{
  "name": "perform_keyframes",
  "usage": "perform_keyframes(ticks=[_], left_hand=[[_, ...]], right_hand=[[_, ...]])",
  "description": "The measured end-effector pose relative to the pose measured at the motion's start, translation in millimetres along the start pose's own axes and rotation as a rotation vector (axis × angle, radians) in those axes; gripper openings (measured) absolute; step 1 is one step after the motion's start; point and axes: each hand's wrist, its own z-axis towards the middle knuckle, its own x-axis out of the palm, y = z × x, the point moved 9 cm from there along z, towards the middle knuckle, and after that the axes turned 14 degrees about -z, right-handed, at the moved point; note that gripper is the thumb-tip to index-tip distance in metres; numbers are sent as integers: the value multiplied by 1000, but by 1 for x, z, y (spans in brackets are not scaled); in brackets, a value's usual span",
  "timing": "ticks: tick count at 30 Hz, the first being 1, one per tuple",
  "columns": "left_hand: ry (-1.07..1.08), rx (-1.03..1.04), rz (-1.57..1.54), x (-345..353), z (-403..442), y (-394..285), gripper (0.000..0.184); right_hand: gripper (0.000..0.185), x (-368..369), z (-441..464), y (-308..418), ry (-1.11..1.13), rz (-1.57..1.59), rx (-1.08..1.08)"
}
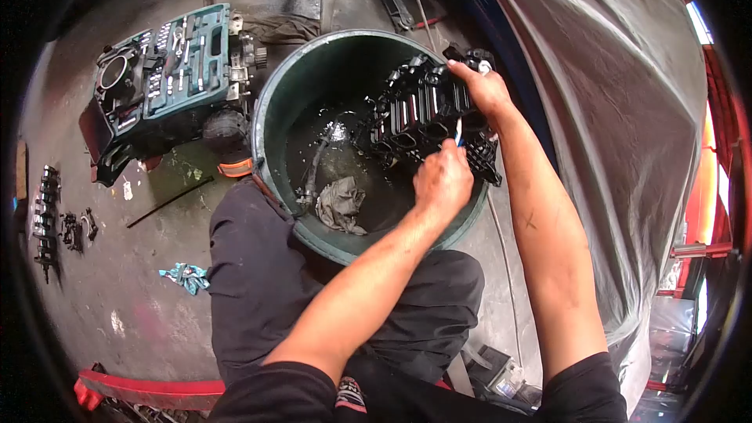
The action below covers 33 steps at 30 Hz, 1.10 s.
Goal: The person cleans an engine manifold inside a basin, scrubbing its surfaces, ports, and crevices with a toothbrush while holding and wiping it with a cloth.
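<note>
A dark, wet engine cylinder head [419,113] with a row of ports leans at a tilt against the right side of a large green tub [270,102]. My right hand [486,90] grips its upper right end, thumb over the top edge. My left hand [442,180] is closed around a slim white-and-blue tool [458,131], its tip against the face of the head; whether it is a brush I cannot tell. Dark liquid lies in the bottom of the tub, with a grey rag [341,204] and a hose-like piece [315,164] beside it.
An open green socket set [188,59] rests on an engine block [125,137] at the left. A camshaft-like part [45,223], a teal cloth [186,277] and a thin rod [168,202] lie on the floor. Grey sheeting [603,94] hangs close on the right.
</note>
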Motion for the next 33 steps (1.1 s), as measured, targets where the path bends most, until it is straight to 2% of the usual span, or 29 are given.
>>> perform_keyframes(ticks=[3, 4, 7, 9, 11, 12, 18, 22, 25, 27, 30, 33], left_hand=[[10, -96, -288, 5, -7, 9, 28], [26, -142, -387, 11, -10, 14, 29], [21, -270, -631, 49, -45, 53, 27], [76, -324, -585, 58, -75, 73, 25], [-50, -181, -396, 22, -79, 69, 24], [-12, -188, -339, 13, -74, 65, 23], [-82, 79, -135, -16, -52, 13, 23], [45, -6, -60, -1, -8, 13, 25], [72, -50, 13, -7, -7, 12, 26], [99, -73, 146, -25, -17, 5, 24], [31, -31, 334, -47, -24, 0, 27], [-29, 50, 321, -64, -27, 10, 24]], right_hand=[[88, -1, -9, 7, -4, -3, -60], [87, 2, -10, 4, 65, 11, -48], [87, -3, -12, 3, 7, 3, 2], [88, 5, 8, -4, 6, 5, 9], [89, 7, 18, -7, 0, 6, -1], [89, -1, 0, 0, 7, 7, 24], [84, -2, 0, 5, 9, -31, -27], [84, 2, 5, 1, 20, -13, -26], [67, 1, 9, -1, -35, -14, -20], [69, 2, 12, -1, -37, -16, -45], [71, -5, 2, 6, -38, -82, -41], [82, 1, 6, 1, 5, -13, -12]])
